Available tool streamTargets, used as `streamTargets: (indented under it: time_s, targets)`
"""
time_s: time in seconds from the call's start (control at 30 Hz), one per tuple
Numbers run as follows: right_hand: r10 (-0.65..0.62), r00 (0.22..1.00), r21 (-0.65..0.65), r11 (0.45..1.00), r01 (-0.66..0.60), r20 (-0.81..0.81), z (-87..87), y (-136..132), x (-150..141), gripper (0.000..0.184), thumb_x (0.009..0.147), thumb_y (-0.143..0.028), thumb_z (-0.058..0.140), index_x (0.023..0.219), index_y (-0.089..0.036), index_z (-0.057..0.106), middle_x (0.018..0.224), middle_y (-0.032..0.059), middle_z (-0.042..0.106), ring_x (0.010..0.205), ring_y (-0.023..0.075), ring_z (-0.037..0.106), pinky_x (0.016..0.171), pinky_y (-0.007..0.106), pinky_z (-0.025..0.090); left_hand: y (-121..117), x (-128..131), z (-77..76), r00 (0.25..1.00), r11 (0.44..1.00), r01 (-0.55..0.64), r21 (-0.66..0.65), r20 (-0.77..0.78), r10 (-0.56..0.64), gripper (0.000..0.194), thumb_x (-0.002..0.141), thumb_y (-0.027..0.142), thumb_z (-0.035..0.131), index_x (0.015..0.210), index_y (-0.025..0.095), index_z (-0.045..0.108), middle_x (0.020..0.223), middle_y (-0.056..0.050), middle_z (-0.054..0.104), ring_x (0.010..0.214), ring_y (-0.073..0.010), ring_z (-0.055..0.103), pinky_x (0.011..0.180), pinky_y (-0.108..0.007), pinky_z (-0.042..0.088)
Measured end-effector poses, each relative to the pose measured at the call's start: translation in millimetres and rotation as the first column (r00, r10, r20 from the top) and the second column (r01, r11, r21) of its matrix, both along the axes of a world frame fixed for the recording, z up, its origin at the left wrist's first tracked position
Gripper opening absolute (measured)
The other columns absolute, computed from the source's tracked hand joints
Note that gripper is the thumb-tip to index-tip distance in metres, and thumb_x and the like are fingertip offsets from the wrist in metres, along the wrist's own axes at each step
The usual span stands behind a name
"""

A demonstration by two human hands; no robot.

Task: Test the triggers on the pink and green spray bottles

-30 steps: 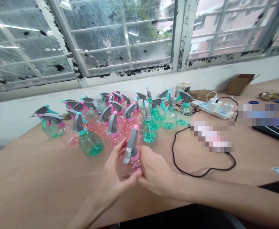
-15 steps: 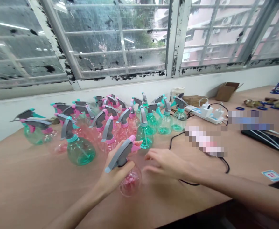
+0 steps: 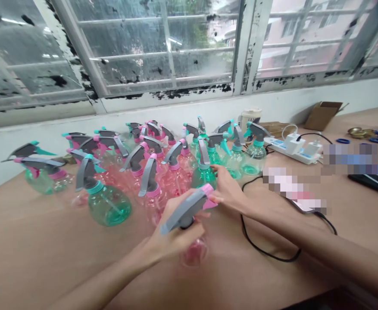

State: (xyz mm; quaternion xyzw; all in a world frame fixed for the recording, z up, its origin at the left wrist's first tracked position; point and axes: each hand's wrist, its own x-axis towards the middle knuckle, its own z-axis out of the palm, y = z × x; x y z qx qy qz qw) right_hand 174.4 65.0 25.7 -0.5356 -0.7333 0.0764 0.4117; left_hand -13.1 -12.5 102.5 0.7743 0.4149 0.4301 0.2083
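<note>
My left hand (image 3: 176, 230) is wrapped around the neck of a pink spray bottle (image 3: 194, 252) with a grey and pink trigger head, tilted above the table's near part. My right hand (image 3: 229, 187) reaches past it, fingers apart, with its fingertips at the right side of a green spray bottle (image 3: 204, 172); whether they touch it I cannot tell. Part of that green bottle is hidden behind the hands. To the left stands another green spray bottle (image 3: 109, 206), some liquid in its bottom.
Several more pink and green spray bottles (image 3: 176, 176) crowd the table toward the window. On the right are a white power strip (image 3: 294, 150) with plugs, a black cable (image 3: 266, 254) and a blurred-out object. A paper cup (image 3: 251, 118) and cardboard box (image 3: 323, 115) stand at the back.
My right hand has moved forward from beside the held bottle to the green bottle. My left hand keeps its hold on the pink spray bottle, now further right in view. The view has shifted.
</note>
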Motion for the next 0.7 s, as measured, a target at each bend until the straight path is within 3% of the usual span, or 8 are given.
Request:
streamTargets:
  time_s: [0.1, 0.2, 0.33, 0.47, 0.7]
  targets:
    - [-0.032, 0.999, -0.052, 0.998, 0.03, -0.019, -0.6, -2.1, 0.4, 0.081, 0.076, -0.069, 0.059, 0.13, -0.011, 0.042, 0.126, 0.023, 0.055, 0.118, 0.0366, 0.054, 0.095, 0.052, 0.046, -8.0, -10.3, -7.4, 0.99, 0.99, 0.134, -0.042, -0.034, -0.135, 0.03, 0.068, 0.034, 0.054, 0.095, 0.031, 0.068, 0.072, -0.005, 0.064, 0.067, -0.0238, 0.061, 0.049, -0.031, 0.051]
    - [-0.022, 1.0, -0.153, 0.988, 0.019, -0.02, 2.3, -0.5, 9.1, 0.079, 0.074, -0.069, 0.061, 0.129, -0.014, 0.045, 0.124, 0.0197, 0.057, 0.111, 0.0338, 0.058, 0.091, 0.048, 0.049, -14.3, -36.0, -9.9, 0.986, 0.986, 0.156, -0.065, -0.046, -0.159, 0.035, 0.066, 0.033, 0.054, 0.097, 0.031, 0.069, 0.074, -0.006, 0.065, 0.077, -0.0272, 0.064, 0.058, -0.034, 0.054]
    - [0.059, 0.998, -0.245, 0.968, -0.058, -0.002, 7.4, 3.8, 25.4, 0.086, 0.071, -0.07, 0.064, 0.132, -0.014, 0.044, 0.124, 0.0188, 0.057, 0.102, 0.0305, 0.062, 0.084, 0.044, 0.051, -10.4, -72.4, -9.3, 0.999, 1.0, -0.011, -0.018, -0.043, 0.01, 0.033, 0.065, 0.03, 0.06, 0.097, 0.033, 0.069, 0.068, -0.003, 0.064, 0.08, -0.029, 0.064, 0.058, -0.034, 0.054]
    - [0.052, 0.997, -0.287, 0.957, -0.032, 0.062, 12.9, 0.1, 35.5, 0.088, 0.072, -0.073, 0.061, 0.134, -0.012, 0.042, 0.128, 0.0203, 0.056, 0.099, 0.0312, 0.064, 0.081, 0.045, 0.051, -0.5, -85.2, -11.6, 0.99, 0.99, -0.134, -0.049, 0.032, 0.136, 0.026, 0.067, 0.036, 0.06, 0.09, 0.031, 0.069, 0.063, -0.001, 0.062, 0.069, -0.0261, 0.063, 0.051, -0.031, 0.052]
    - [-0.016, 0.992, -0.275, 0.96, 0.05, 0.124, 21.8, -11.1, 43.2, 0.084, 0.072, -0.072, 0.062, 0.131, -0.013, 0.047, 0.123, 0.0203, 0.06, 0.098, 0.0326, 0.064, 0.081, 0.045, 0.051, 17.5, -83.8, -9.6, 0.994, 0.97, 0.043, -0.239, 0.108, -0.018, 0.017, 0.069, 0.033, 0.061, 0.079, 0.026, 0.072, 0.058, -0.004, 0.066, 0.073, -0.0289, 0.066, 0.06, -0.035, 0.055]
